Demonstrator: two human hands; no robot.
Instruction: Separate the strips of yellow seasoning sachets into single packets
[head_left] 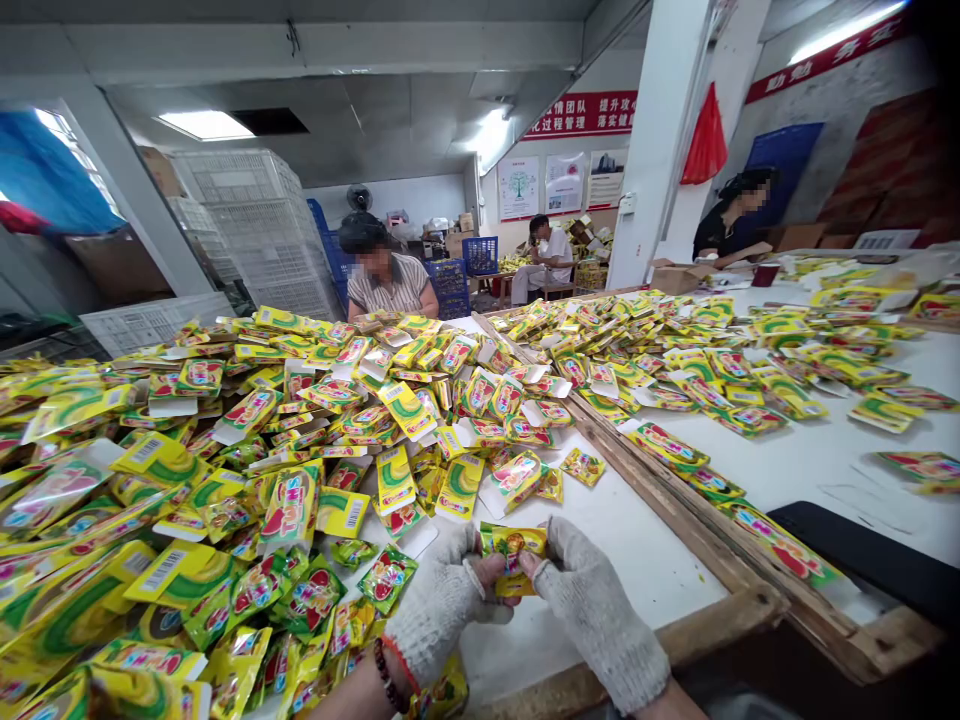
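Both my hands wear white knit gloves with open fingertips. My left hand [442, 600] and my right hand [592, 600] pinch the same small yellow candy packet [514, 548] between them, just above the white table [622, 540] near its front edge. Each hand is closed on one side of the packet. A big heap of yellow and green packets and backing cards [225, 470] lies to the left of my hands, reaching up to my left wrist.
A wooden rail [675, 500] splits this table from the neighbouring table [817, 450], also strewn with packets. A person sits at the far end [386, 275]; two others work further back. White crates [255, 220] are stacked behind. A dark flat object [862, 555] lies at right.
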